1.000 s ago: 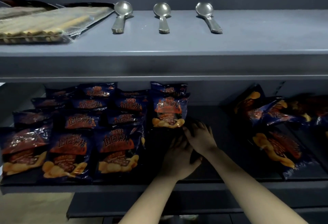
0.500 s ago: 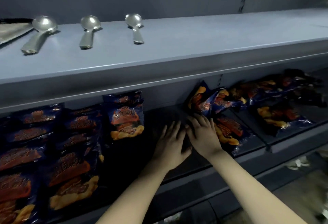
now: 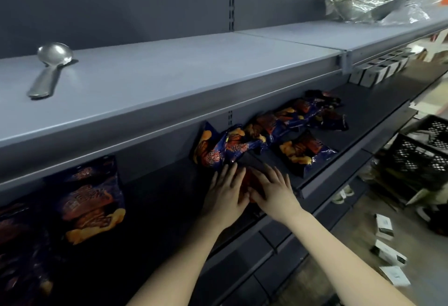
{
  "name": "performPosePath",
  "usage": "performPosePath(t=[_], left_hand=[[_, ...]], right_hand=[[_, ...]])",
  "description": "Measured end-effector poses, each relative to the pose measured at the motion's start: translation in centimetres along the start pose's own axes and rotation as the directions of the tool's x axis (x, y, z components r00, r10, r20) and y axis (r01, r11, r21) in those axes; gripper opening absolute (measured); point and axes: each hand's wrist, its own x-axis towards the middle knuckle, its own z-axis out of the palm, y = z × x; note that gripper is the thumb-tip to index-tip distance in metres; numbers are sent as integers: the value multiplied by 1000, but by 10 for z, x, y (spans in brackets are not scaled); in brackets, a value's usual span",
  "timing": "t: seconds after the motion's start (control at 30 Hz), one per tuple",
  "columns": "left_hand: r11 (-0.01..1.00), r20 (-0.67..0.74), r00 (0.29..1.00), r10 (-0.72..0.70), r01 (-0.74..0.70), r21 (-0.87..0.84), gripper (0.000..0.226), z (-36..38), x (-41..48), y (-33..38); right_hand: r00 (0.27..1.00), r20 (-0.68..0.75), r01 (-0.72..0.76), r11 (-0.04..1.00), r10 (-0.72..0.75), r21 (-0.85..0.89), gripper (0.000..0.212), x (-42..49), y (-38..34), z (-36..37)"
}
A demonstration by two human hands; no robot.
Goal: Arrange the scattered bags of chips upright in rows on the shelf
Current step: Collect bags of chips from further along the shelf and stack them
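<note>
A flat bag [image 3: 245, 185] is pressed under the left hand [image 3: 224, 195] and right hand [image 3: 272, 192], fingers [image 3: 228, 172] straight and spread; scattered bags [image 3: 242, 144] are heaped beyond the fingertips, trailing rightward, nearer the right hand

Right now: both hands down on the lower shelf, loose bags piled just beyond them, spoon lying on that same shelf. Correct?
One slip: the spoon lies on the top shelf, not the lower one, as the head view shows. The rest holds: left hand and right hand are down on the lower shelf, with the loose bags piled just beyond them.
</note>
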Motion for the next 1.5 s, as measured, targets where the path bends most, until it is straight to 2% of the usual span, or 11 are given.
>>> performPosePath(t=[0.17,0.47,1.03,1.13,1.2,1.27,1.37,1.43,1.5], left_hand=[[998,84,995,-56,58,-25,57,14,6,-6],[994,19,995,-95,94,48,55,32,-2,-8],[995,-1,995,-103,103,-16,54,30,-12,-6],[992,1,994,-112,112,-54,54,28,-15,-4],[985,27,991,-132,134,-111,57,26,-15,-5],[941,69,979,-194,205,-268,62,22,-15,-6],[774,134,932,-337,355,-525,66,13,-14,-7],[715,187,891,-413,445,-539,69,8,-13,-10],[655,229,851,-473,513,-555,70,4,-13,-12]], right_hand=[[995,94,-53,994,44,99,61,-2,5,16],[997,55,-56,987,48,150,59,-6,3,24],[1000,23,-11,991,8,134,60,-13,-2,22],[1000,31,-2,986,-3,165,59,-13,-2,24],[1000,7,22,969,-25,245,58,-12,-3,23],[993,-120,60,925,-16,374,58,-13,-6,22],[925,-342,42,850,166,525,59,-15,-10,23],[900,-304,-55,774,312,631,62,-15,-12,24],[912,-199,-133,716,359,686,65,-14,-13,23]])
